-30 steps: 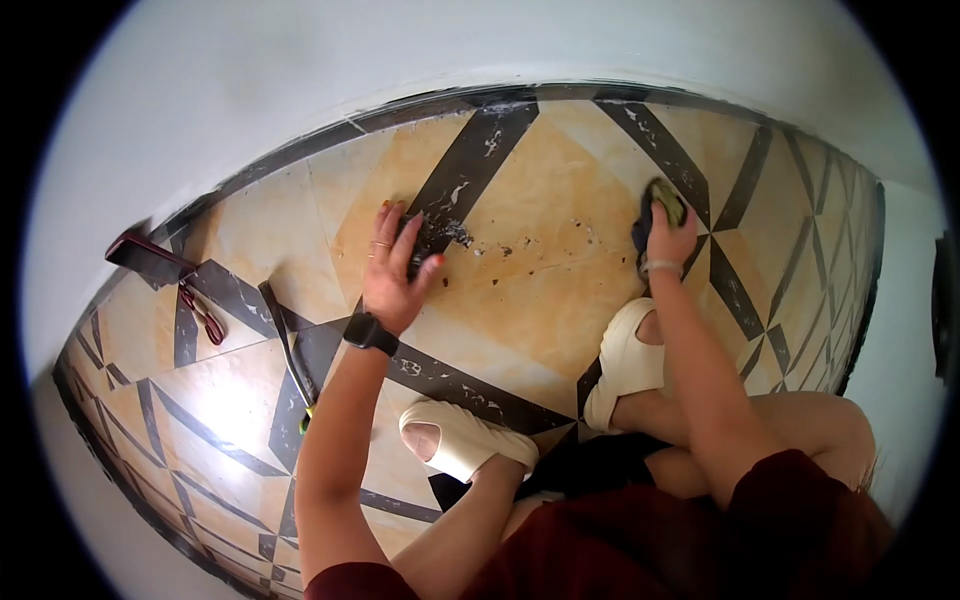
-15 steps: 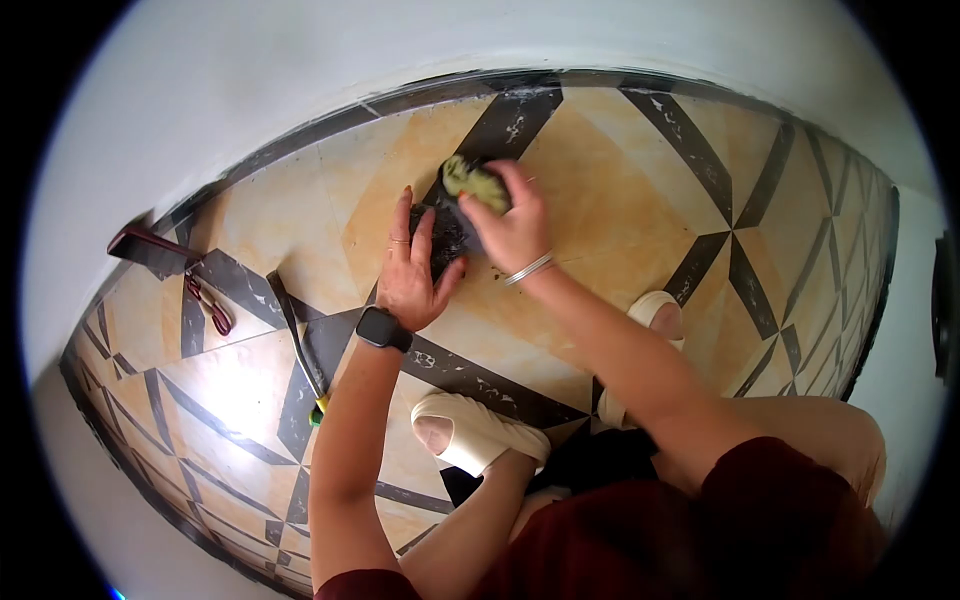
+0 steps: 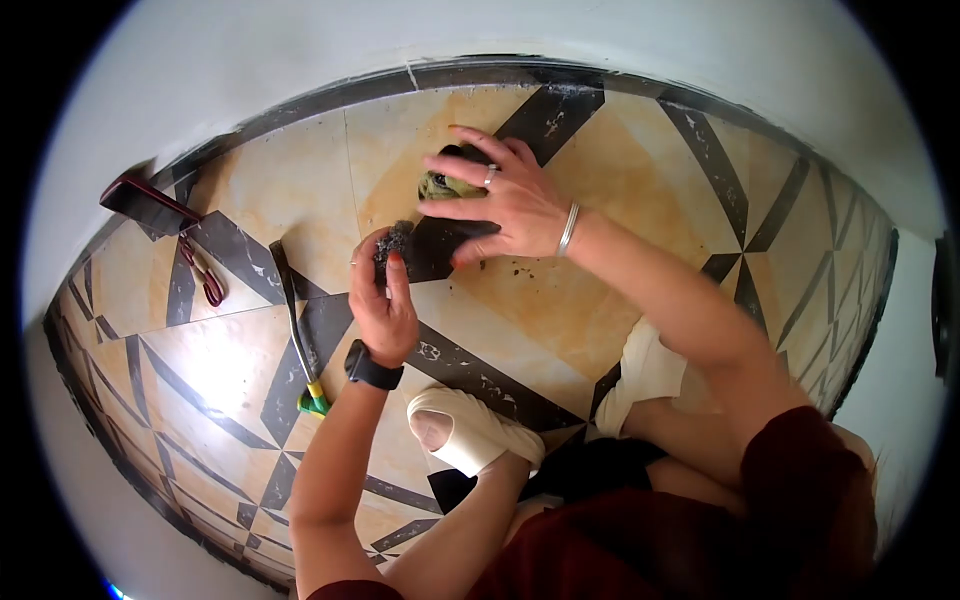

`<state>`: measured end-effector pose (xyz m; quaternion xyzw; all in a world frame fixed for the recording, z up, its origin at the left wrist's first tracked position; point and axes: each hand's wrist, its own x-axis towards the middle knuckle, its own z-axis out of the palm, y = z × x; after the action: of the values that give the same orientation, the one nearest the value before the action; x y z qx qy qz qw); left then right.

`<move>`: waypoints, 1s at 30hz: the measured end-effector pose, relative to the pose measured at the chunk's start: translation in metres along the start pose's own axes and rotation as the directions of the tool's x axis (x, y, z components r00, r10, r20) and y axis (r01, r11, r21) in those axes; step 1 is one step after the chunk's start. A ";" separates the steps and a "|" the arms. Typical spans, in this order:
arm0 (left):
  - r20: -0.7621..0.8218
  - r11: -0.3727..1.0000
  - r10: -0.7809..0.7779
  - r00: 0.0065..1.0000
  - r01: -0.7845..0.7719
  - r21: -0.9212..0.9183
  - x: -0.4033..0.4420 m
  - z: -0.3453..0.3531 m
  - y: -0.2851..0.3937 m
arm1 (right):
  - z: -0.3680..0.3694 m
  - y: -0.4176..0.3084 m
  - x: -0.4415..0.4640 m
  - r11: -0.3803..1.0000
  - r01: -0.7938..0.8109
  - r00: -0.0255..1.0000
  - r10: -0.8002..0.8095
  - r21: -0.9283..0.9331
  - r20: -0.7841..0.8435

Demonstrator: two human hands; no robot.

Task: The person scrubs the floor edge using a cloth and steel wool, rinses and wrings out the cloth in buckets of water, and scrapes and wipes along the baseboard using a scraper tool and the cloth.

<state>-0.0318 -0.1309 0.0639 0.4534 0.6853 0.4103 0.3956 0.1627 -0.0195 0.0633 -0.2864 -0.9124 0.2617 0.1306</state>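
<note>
My left hand point(image 3: 383, 305) is closed around a dark grey, fluffy-looking clump point(image 3: 392, 250), thumb and fingers on either side of it, near the floor. My right hand point(image 3: 510, 200) is spread wide, palm down, over a yellow-green and black lump point(image 3: 440, 187). Its fingers cover most of that lump, whose kind I cannot make out. Dark crumbs point(image 3: 520, 270) lie on the tiles below my right hand.
To the left lies a long-handled tool point(image 3: 296, 330) with a yellow-green grip. Beyond it are a dark red-edged, black blade-like object point(image 3: 150, 204) and a dark red looped handle point(image 3: 204, 277). The wall point(image 3: 330, 60) curves behind; my sandalled feet point(image 3: 465, 430) are close in front.
My left hand has gone from lying spread on the dark clump to gripping it, shifting left. My right hand has loosened from the yellow-green lump and spread over it, further left.
</note>
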 end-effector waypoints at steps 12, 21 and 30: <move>0.174 0.935 0.251 0.952 -0.285 0.212 0.000 -0.013 -0.015 | -0.008 0.022 0.012 0.955 0.282 0.910 -0.237 -0.089 0.340; 0.189 0.890 0.328 0.926 -0.370 0.268 -0.012 -0.007 -0.017 | 0.050 -0.024 0.009 0.962 -0.270 0.832 0.209 -0.045 -0.514; 0.048 0.919 0.293 0.955 -0.295 0.260 0.020 -0.003 -0.011 | -0.042 0.050 -0.020 0.471 -0.458 0.469 0.848 0.754 -0.245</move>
<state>-0.0432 -0.1153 0.0514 0.6014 0.6563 0.3681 0.2683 0.2178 0.0211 0.0690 -0.6431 -0.4890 0.4569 0.3722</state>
